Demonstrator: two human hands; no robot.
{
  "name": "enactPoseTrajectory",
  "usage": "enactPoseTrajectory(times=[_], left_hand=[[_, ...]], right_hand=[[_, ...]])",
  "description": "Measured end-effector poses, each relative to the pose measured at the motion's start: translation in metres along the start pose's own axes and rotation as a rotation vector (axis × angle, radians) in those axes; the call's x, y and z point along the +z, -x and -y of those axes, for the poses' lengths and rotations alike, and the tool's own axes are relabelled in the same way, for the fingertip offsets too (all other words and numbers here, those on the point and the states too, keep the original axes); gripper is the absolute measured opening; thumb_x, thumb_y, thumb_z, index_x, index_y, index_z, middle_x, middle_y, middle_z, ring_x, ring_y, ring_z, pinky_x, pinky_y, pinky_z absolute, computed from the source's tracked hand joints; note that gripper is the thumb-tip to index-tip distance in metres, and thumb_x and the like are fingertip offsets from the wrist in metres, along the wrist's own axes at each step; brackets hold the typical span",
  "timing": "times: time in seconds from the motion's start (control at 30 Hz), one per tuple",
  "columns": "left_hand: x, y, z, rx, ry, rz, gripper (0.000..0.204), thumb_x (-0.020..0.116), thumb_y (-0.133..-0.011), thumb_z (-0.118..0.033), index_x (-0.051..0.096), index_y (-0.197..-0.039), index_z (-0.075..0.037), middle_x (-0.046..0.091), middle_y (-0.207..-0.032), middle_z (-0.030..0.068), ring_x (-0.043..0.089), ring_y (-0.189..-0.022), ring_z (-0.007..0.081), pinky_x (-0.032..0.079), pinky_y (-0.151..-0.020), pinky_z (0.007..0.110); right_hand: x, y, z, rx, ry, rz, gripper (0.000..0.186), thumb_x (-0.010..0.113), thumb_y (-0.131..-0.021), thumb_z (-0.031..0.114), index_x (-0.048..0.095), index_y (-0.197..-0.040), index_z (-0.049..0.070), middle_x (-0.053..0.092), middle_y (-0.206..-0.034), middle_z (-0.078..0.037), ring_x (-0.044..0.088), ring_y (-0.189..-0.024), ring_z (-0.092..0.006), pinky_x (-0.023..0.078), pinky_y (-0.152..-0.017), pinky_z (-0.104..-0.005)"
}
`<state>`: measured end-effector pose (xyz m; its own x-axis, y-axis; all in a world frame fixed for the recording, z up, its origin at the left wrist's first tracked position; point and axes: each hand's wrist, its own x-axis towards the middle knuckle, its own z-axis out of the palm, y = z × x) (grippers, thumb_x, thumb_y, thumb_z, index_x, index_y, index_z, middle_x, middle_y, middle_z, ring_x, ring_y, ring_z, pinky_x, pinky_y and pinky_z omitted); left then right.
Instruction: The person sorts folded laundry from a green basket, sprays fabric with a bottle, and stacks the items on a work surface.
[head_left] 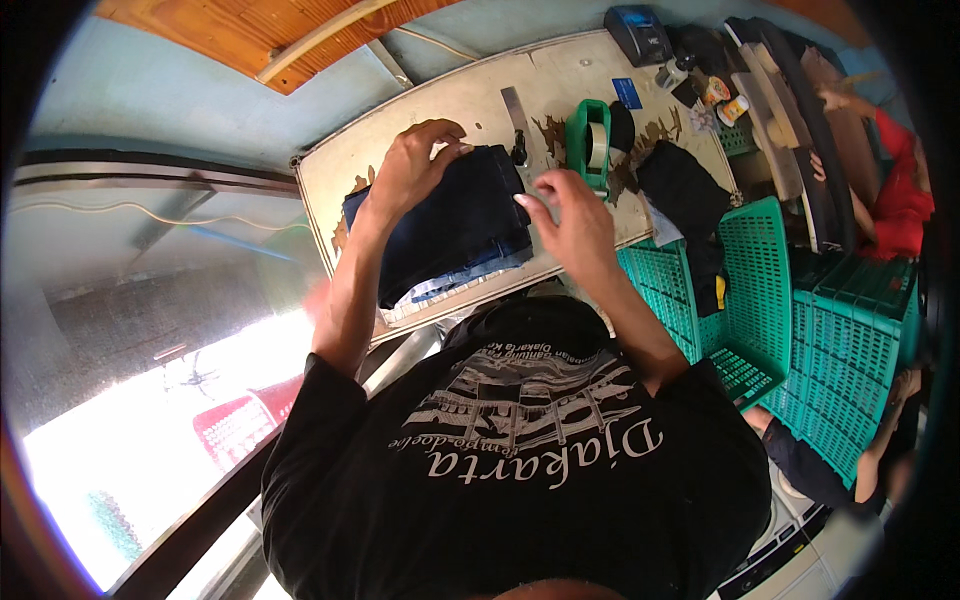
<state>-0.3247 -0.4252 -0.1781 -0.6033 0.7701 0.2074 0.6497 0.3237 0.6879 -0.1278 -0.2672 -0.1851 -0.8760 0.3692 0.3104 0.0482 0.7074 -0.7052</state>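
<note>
Head view, on my remote feed: a folded dark blue garment (450, 220) lies near the front edge of the worn, pale tabletop (440, 105), lighter blue cloth showing along its lower edge. Left hand (425, 165): at the garment's far edge, fingers curved, thumb parted from them; I see nothing gripped and cannot tell whether the thumb touches the fabric. Right hand (575, 225): just beside the garment's right edge, thumb spread from half-bent fingers, nothing held; contact at the thumb tip unclear to me. Beyond the right hand I note a green tape dispenser (577, 145); farther right, a crumpled black cloth (685, 190). Green crate (757, 265) stands off the right side. At far right, a person in a red top (900, 195).
</note>
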Motion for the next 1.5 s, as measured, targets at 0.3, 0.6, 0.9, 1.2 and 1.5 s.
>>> enactPoseTrajectory(times=[0.3, 0.6, 0.9, 1.2, 1.5], left_hand=[[0.031, -0.024, 0.003, -0.023, -0.023, 0.206, 0.039, 0.082, -0.08, -0.036, 0.069, -0.086, 0.0, 0.065, -0.079, 0.011, 0.063, -0.073, 0.0212, 0.051, -0.069, 0.034], [0.037, -0.028, 0.002, -0.198, -0.015, 0.309, 0.037, 0.085, -0.076, -0.031, 0.065, -0.08, 0.0, 0.06, -0.067, 0.0073, 0.058, -0.063, 0.0159, 0.049, -0.062, 0.032], [0.047, -0.024, 0.008, -0.204, -0.02, 0.278, 0.036, 0.087, -0.073, -0.025, 0.063, -0.08, 0.0, 0.061, -0.07, 0.0072, 0.059, -0.066, 0.0164, 0.05, -0.064, 0.032], [0.03, -0.006, -0.042, 0.332, -0.225, 0.131, 0.04, 0.08, -0.077, -0.014, 0.062, -0.11, -0.001, 0.063, -0.112, 0.0155, 0.06, -0.108, 0.0352, 0.047, -0.093, 0.044], [0.042, 0.031, -0.041, 0.245, -0.321, 0.261, 0.05, 0.074, -0.085, -0.031, 0.064, -0.125, -0.003, 0.061, -0.128, 0.0136, 0.049, -0.132, 0.0333, 0.036, -0.112, 0.048]], right_hand=[[0.022, 0.016, -0.025, 0.184, -0.175, 0.082, 0.046, 0.074, -0.086, 0.045, 0.06, -0.084, 0.001, 0.064, -0.072, -0.014, 0.063, -0.062, -0.0311, 0.049, -0.06, -0.0407], [0.019, 0.01, -0.044, 0.445, -0.343, 0.279, 0.043, 0.072, -0.089, 0.041, 0.066, -0.08, -0.001, 0.06, -0.062, -0.015, 0.059, -0.058, -0.0301, 0.046, -0.059, -0.0407], [0.025, 0.016, -0.049, 0.436, -0.349, 0.225, 0.04, 0.072, -0.089, 0.043, 0.068, -0.081, 0.003, 0.054, -0.057, -0.007, 0.052, -0.052, -0.0199, 0.041, -0.053, -0.0363], [0.02, 0.004, -0.056, 0.447, -0.352, 0.356, 0.039, 0.073, -0.088, 0.039, 0.068, -0.082, 0.001, 0.058, -0.06, -0.009, 0.055, -0.055, -0.0196, 0.043, -0.056, -0.0353], [0.046, -0.003, -0.109, 0.483, -0.685, 0.366, 0.036, 0.07, -0.092, 0.035, 0.067, -0.086, -0.001, 0.065, -0.07, -0.01, 0.062, -0.062, -0.0201, 0.05, -0.063, -0.0336]])
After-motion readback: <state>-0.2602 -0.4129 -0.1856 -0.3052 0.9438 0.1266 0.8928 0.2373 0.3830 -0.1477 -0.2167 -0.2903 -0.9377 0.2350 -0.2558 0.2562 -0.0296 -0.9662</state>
